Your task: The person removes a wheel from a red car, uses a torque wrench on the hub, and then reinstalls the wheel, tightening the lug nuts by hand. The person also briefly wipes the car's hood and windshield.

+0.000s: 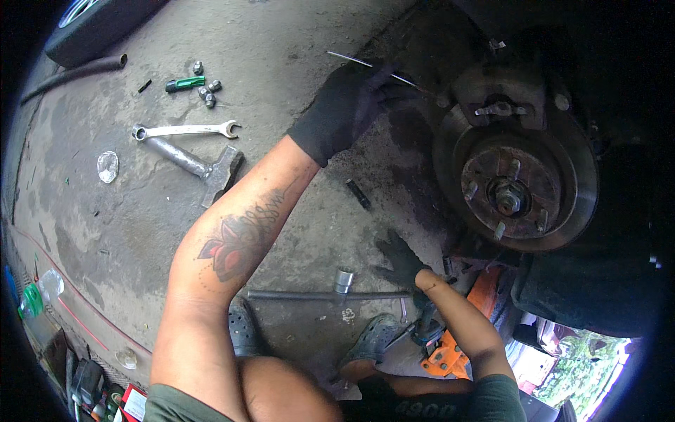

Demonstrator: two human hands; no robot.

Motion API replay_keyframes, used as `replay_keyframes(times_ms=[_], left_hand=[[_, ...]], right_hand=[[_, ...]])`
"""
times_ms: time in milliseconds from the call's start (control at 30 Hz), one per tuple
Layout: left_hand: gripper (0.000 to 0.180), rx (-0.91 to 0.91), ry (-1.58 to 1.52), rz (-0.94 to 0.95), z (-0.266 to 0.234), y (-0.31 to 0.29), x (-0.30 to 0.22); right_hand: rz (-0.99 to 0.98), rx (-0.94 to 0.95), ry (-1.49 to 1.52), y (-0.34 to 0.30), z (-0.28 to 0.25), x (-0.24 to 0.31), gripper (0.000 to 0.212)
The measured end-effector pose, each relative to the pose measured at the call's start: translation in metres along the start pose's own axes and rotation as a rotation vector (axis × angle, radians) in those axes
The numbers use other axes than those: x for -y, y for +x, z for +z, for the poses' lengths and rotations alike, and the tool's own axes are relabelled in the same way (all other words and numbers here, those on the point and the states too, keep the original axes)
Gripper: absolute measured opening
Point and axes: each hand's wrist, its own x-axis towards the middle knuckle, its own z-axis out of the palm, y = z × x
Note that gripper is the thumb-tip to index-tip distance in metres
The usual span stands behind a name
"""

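Observation:
My left hand [348, 105], in a black glove, reaches up beside the wheel assembly with its fingers closed around a thin metal rod [349, 59]. The rod slants down to the right, its far end near the brake caliper [499, 88]; shadow hides that tip. Right of the hand stands a bare brake disc [450, 151], its hub [508, 197] ringed by several studs. My right hand [399, 261], also black-gloved, hangs low over the floor with fingers spread and nothing in it. Nearest to it are a silver socket [344, 281] and a long dark bar [302, 295].
Left on the concrete lie a combination wrench [186, 131], a hammer [176, 156], several lug nuts [209, 97] and a green-and-black object [185, 84]. A short black piece [358, 194] lies mid-floor. An orange jack [446, 355] stands lower right; a tyre [98, 35] is upper left.

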Motion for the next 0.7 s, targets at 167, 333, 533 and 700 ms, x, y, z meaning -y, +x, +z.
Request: replay_keyframes(times_ms=[167, 333, 533, 700], left_hand=[[0.025, 0.133, -0.851, -0.706, 0.008, 0.01, -0.016], [0.027, -0.069, -1.363, -0.765, 0.025, 0.014, -0.021], [0.023, 0.108, 0.022, -0.184, 0.032, 0.02, -0.012], [0.028, 0.01, -0.263, -0.26, 0.033, 0.019, -0.022]], right_hand=[[0.032, 0.026, -0.096, 0.002, -0.002, 0.016, 0.076], [0.077, 0.138, -0.09, 0.005, -0.008, 0.02, 0.08], [0.085, 0.117, -0.064, 0.006, -0.006, 0.024, 0.083], [0.065, 0.184, -0.089, 0.011, -0.004, 0.019, 0.089]])
